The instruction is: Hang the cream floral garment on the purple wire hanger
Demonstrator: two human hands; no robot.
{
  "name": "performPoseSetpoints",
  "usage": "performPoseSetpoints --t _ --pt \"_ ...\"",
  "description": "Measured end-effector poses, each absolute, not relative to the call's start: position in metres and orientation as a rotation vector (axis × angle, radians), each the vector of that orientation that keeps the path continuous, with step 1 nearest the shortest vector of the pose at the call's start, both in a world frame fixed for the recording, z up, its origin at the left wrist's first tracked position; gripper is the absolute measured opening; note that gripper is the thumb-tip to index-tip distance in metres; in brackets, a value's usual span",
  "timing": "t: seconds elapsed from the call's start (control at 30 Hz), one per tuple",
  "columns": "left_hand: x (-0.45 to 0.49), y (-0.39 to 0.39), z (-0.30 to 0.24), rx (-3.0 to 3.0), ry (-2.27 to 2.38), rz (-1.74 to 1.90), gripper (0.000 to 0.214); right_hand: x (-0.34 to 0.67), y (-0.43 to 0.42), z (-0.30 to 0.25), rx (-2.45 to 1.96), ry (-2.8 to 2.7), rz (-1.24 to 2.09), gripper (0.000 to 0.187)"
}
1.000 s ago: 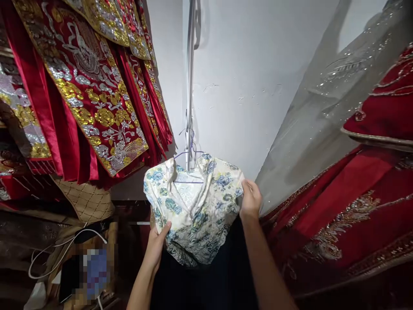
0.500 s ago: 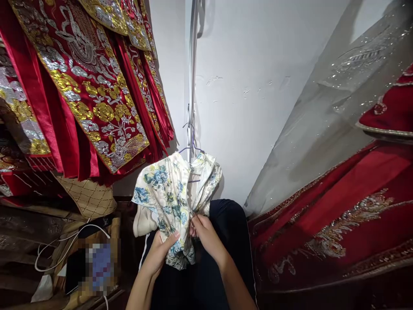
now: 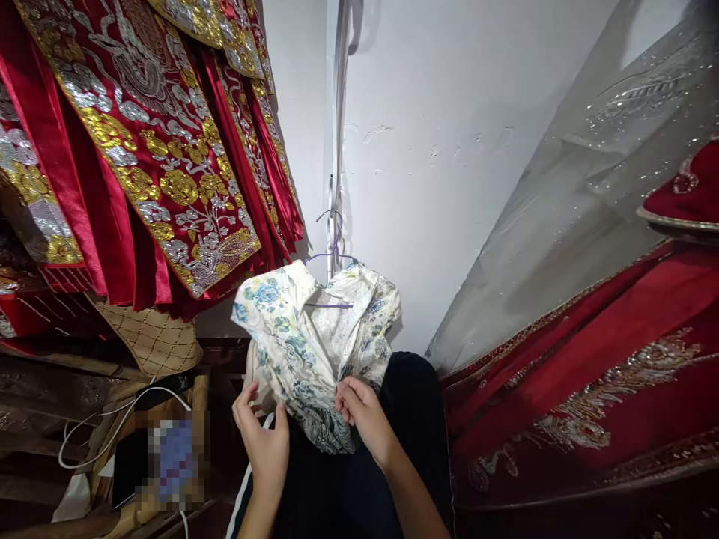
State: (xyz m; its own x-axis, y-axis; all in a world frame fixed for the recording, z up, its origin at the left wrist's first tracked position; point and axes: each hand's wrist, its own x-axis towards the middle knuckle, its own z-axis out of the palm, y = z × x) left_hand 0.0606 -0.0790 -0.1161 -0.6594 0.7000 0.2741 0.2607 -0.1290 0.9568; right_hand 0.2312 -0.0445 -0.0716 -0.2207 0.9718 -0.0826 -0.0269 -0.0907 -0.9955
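A cream blouse [image 3: 300, 359] with blue and green flowers hangs on a purple wire hanger [image 3: 335, 243], its front parted at the neck. The lower part of the blouse is bunched above my dark-trousered lap. My right hand [image 3: 362, 412] pinches the front edge near the bottom of the neck opening. Left of the blouse, my left hand [image 3: 263, 433] has its fingers and thumb apart, close to the cloth with nothing in it. Behind the blouse's left side, a pale object [image 3: 254, 367] is partly hidden.
Red garments [image 3: 185, 172] with gold and silver sequins hang at the left. A red beaded gown [image 3: 589, 389] and sheer glittery fabric [image 3: 539, 209] fill the right. A bamboo seat [image 3: 135, 516] at lower left bears a white cable [image 3: 61, 449].
My left hand has let go of the blouse and moved left, its fingers opening. The neck opening has spread wider, showing the hanger's bar. My right hand still pinches the front edge, slightly further right.
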Motion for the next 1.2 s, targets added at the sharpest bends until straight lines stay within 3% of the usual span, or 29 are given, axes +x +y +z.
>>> performPoseSetpoints --t 0.1,0.27,0.47,0.83,1.03,1.2 --pt "0.085 -0.093 -0.111 1.442 1.685 1.729 0.032 0.227 -0.047 -0.074 -1.116 -1.320 1.470 0.032" --pt "0.121 -0.095 -0.115 1.462 1.370 1.513 0.034 0.224 -0.056 -0.074 -1.091 -1.406 1.487 0.033" --pt "0.124 -0.084 -0.114 1.593 1.320 1.349 0.005 0.231 -0.057 -0.065 -1.114 -1.282 1.558 0.032" --pt "0.107 -0.068 -0.113 1.882 1.338 1.118 0.015 0.242 0.050 0.068 -0.783 -0.976 1.400 0.023" --pt "0.083 -0.037 -0.078 1.956 1.236 1.035 0.006 0.224 0.032 0.072 -0.765 -1.198 1.283 0.025" --pt "0.077 -0.008 0.025 1.949 1.151 1.487 0.052 0.227 0.026 0.071 -0.804 -1.326 1.160 0.026"
